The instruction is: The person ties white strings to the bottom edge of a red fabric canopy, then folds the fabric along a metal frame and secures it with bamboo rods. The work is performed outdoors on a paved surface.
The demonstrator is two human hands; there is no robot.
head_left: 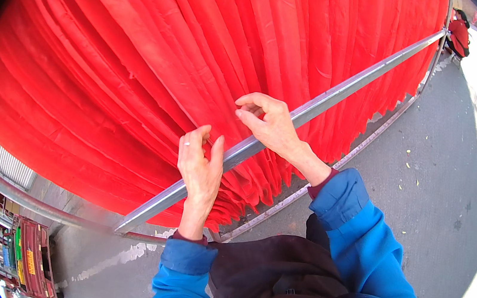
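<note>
A long red curtain (160,54) hangs in deep folds before me, bunched lower down near my legs. A grey metal bar (349,86) runs slantwise across its near side. My left hand (200,165), a ring on one finger, reaches over the bar toward the cloth. Its fingers are bent, with the thumb held apart from them. Farther up along the bar, my right hand (269,123) is held in front of the folds. Its thumb and forefinger curve toward each other with a small gap between the tips. I see nothing held in either hand.
A lower metal rail (365,146) runs along the curtain's bottom edge. Another curved rail (44,206) is at the left. A dark red vehicle (36,258) stands on the ground at lower left. At the far right, a person in red (459,34) crouches by the frame's end.
</note>
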